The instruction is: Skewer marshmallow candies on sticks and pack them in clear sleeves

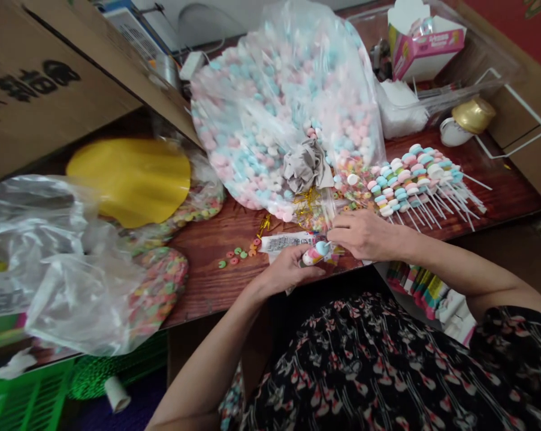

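At the table's front edge my left hand [290, 269] is closed around a candy skewer [315, 254] in a printed wrapper, its pale blue end and short white stick pointing right. My right hand [364, 233] has its fingers pinched together right beside that stick; what they grip is too small to make out. Behind my left hand lies a white printed packet [286, 241]. To the right, finished candy skewers [414, 179] lie in a pile, their white sticks toward the front. Loose ring candies [238, 252] are scattered left of my left hand.
A large clear bag of pastel marshmallow candies [261, 108] fills the back, with crumpled grey paper [306, 164] in front. At left are a yellow disc [130, 179], a bag of ring candies [157, 287] and a cardboard box [50, 90]. A gold cup [474, 115] stands at right.
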A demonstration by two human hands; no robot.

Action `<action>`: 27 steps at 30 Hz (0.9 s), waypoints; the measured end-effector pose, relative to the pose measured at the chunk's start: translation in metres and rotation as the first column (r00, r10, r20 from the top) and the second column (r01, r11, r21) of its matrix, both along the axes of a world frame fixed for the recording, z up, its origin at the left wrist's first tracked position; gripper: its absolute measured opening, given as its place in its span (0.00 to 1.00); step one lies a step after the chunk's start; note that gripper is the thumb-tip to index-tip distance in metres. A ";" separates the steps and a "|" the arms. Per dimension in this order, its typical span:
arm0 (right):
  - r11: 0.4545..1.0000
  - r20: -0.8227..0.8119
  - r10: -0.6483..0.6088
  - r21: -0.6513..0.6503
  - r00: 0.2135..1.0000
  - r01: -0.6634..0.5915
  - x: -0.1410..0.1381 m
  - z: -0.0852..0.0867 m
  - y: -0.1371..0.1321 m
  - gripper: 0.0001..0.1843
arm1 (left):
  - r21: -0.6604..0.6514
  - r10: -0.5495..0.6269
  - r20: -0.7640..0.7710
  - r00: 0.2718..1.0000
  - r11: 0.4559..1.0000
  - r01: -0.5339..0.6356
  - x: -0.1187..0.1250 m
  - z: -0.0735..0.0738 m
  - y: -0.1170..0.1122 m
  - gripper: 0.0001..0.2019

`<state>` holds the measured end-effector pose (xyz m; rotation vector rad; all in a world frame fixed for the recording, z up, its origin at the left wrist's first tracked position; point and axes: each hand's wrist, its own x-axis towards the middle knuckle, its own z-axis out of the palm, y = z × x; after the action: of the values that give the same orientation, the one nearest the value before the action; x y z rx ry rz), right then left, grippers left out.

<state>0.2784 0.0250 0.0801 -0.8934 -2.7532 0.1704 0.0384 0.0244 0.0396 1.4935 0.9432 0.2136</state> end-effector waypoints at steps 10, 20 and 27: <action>0.998 0.009 0.063 -0.004 0.998 -0.063 -0.025 0.005 -0.016 0.09 | 0.233 0.147 -0.032 0.989 0.963 -0.136 0.006 -0.019 -0.008 0.08; 0.994 -0.094 -0.090 0.061 0.991 0.096 -0.016 0.016 -0.040 0.12 | 0.167 0.199 -0.004 0.980 0.966 -0.196 0.002 -0.018 -0.012 0.14; 0.990 0.029 -0.018 -0.138 0.999 0.022 -0.037 0.003 -0.032 0.11 | 0.132 0.109 0.013 0.994 0.985 -0.110 0.013 -0.018 -0.019 0.13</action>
<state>0.2410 -0.0065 0.0827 -0.9640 -2.7846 0.3518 0.0517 0.0058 0.0216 1.5631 1.0238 0.3664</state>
